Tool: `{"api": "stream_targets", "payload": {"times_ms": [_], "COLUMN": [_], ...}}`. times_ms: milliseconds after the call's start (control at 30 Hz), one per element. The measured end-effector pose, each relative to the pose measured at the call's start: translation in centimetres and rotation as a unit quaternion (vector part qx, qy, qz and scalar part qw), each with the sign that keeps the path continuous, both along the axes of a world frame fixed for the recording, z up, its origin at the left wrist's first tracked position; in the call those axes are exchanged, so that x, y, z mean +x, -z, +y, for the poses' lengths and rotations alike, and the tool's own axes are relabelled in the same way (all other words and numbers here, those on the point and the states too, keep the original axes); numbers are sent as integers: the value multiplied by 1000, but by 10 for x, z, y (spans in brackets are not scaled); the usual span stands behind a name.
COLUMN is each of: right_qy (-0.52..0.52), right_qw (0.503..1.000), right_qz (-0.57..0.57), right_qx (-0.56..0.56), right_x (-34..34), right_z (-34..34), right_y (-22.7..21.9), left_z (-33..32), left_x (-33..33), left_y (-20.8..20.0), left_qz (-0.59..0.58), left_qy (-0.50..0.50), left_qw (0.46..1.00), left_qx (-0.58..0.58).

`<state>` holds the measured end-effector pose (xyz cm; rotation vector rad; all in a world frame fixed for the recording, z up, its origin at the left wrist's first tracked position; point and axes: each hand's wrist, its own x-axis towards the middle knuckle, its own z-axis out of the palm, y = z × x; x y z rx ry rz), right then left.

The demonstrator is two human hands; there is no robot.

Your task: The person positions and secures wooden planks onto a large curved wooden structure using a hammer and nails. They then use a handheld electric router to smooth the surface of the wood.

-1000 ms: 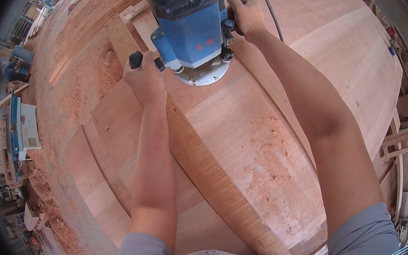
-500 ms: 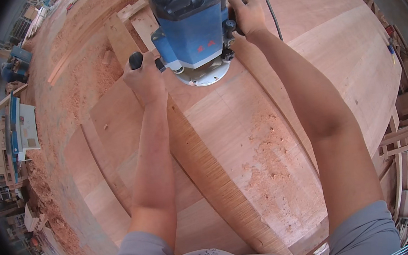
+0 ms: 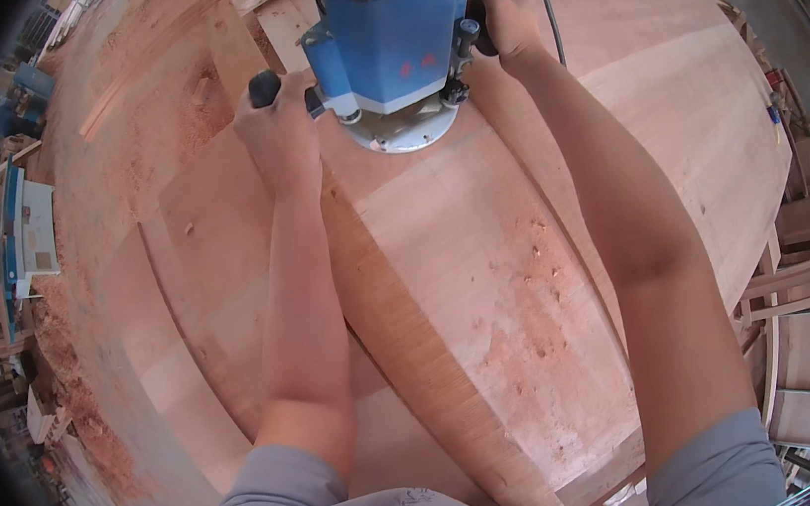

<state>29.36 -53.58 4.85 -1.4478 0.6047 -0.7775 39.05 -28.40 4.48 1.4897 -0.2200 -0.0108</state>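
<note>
A blue and black plunge router (image 3: 392, 50) stands upright at the top middle, its round pale base (image 3: 404, 135) down on the reddish wooden panel (image 3: 459, 197). My left hand (image 3: 275, 118) is closed around the black knob at its left side. On the other side, my right hand (image 3: 507, 26) grips the right handle, partly hidden by the router body. The base sits between two raised wooden strips, the left strip (image 3: 405, 338) and the right strip (image 3: 535, 163), that run along the panel. The cutter is out of sight beneath the base.
Sawdust and chips (image 3: 524, 329) lie on the panel between the strips. A black power cord (image 3: 547, 7) hangs right of the router. Past the panel's left edge, sawdust covers the floor (image 3: 127, 135). Curved wooden parts (image 3: 807, 277) are stacked at the right.
The router and both my hands have shifted slightly up and to the right in view. My grip on both handles stays the same. The whole view has tilted a little.
</note>
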Motion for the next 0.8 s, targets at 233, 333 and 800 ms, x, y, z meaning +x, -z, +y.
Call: {"api": "stream_targets", "payload": {"times_ms": [233,333,800], "right_qy": [30,44,31], "right_qw": [999,999,999], "right_qz": [31,19,18], "right_qx": [-10,-10,-14], "right_x": [2,4,10], "right_z": [5,7,5], "right_y": [-6,-7,0], "left_z": [-3,-4,-4], "left_x": [2,5,10], "left_y": [6,12,22], "left_qz": [5,-16,-33], "left_qy": [-19,-29,-33], "left_qw": [1000,999,999], "left_qx": [-23,-26,-26]}}
